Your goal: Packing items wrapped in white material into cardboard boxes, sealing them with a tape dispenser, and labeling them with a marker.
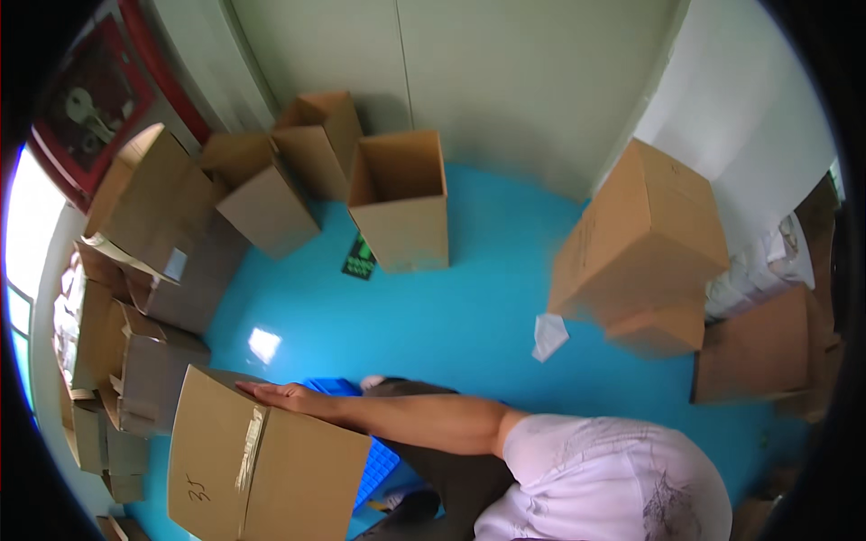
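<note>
A taped cardboard box with a handwritten mark is tilted low at the left, close to me. My right hand reaches across from the right and presses along the box's far upper side, its fingers stretched together against the cardboard. The box runs out of the picture at the bottom, and my left hand does not show. Behind and below the box, parts of a blue plastic crate are visible beside my dark-trousered legs.
Open cardboard boxes stand near the far wall, with more stacked along the left. At right are a large brown box and a smaller one. A white paper scrap and a dark green floor sign lie on the blue floor.
</note>
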The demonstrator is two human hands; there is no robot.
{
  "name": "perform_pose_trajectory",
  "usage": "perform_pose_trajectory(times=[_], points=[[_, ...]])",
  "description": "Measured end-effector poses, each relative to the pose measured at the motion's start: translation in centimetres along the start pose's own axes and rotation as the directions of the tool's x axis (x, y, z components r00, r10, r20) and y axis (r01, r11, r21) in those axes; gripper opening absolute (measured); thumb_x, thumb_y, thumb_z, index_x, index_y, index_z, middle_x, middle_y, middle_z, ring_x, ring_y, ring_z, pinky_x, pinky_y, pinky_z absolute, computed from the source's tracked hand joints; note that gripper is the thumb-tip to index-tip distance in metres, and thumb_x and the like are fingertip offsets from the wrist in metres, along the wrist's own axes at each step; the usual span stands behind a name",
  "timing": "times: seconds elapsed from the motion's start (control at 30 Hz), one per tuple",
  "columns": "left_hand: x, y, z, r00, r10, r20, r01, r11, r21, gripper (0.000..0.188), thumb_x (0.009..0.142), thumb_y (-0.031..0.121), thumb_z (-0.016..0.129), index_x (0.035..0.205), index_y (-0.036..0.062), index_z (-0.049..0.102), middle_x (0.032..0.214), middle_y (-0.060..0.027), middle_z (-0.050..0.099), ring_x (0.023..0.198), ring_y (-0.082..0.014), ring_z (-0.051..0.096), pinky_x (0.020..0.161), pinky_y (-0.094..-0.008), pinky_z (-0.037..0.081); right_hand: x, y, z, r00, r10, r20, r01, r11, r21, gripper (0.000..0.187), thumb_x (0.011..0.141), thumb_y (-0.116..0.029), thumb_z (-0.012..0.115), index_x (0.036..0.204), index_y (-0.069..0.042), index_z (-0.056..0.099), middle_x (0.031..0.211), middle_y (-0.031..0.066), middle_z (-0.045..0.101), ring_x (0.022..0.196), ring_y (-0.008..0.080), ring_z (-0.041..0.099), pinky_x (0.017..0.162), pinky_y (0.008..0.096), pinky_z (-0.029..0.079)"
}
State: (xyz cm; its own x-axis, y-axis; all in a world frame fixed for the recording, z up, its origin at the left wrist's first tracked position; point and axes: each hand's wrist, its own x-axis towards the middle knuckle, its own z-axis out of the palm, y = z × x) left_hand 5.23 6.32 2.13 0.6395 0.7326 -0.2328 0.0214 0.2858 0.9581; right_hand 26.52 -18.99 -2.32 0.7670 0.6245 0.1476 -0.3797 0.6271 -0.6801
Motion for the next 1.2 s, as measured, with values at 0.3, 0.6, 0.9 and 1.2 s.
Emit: perform_pose_trajectory(times=[0.3,0.6,0.9,1.2], points=[[-8.5,6.1,15.5,0.875,0.116,0.469,0.051,0.943,-0.328,0.056,0.095,0.043,0.053,0.133,0.0010,0.057,0.136,-0.0187,0.058,0.119,-0.0315,0.057,0.100,-0.0466,0.047,-8.5,-17.3,-1.6,0.942,-0.277,-0.189,0.180,0.893,-0.412,0.055,0.108,-0.046,0.042,0.154,-0.018,0.041,0.155,0.0005,0.045,0.140,0.0145,0.041,0.117,0.0333,0.033],[-11.5,-6.6,29.7,0.556,-0.162,0.816,0.189,0.980,0.066,0.074,0.085,0.045,0.060,0.140,-0.0023,0.049,0.126,-0.0221,0.064,0.108,-0.0358,0.066,0.089,-0.0462,0.057,-26.9,-22.3,-12.6,0.714,-0.376,-0.591,0.325,0.925,-0.196,0.054,0.107,-0.037,0.050,0.151,-0.006,0.044,0.148,0.0025,0.052,0.132,0.0147,0.050,0.109,0.0322,0.042],[-15.8,-25.5,35.8,0.348,-0.584,0.733,0.452,0.790,0.414,0.070,0.083,0.039,0.063,0.141,0.0022,0.047,0.123,-0.0217,0.062,0.106,-0.0355,0.065,0.091,-0.0472,0.055,-40.2,-17.9,-22.6,0.590,-0.251,-0.768,0.286,0.954,-0.091,0.050,0.108,-0.039,0.046,0.152,-0.017,0.045,0.144,0.0011,0.055,0.125,0.0171,0.056,0.103,0.0373,0.049],[-15.0,-33.0,37.7,0.270,-0.746,0.608,0.424,0.659,0.621,0.056,0.092,0.034,0.061,0.135,0.0011,0.050,0.124,-0.0168,0.062,0.110,-0.0296,0.063,0.092,-0.0414,0.052,-42.3,-14.5,-27.1,0.575,-0.116,-0.810,0.258,0.965,0.044,0.049,0.107,-0.041,0.046,0.150,-0.017,0.048,0.144,0.0004,0.055,0.127,0.0166,0.055,0.103,0.0368,0.048]])
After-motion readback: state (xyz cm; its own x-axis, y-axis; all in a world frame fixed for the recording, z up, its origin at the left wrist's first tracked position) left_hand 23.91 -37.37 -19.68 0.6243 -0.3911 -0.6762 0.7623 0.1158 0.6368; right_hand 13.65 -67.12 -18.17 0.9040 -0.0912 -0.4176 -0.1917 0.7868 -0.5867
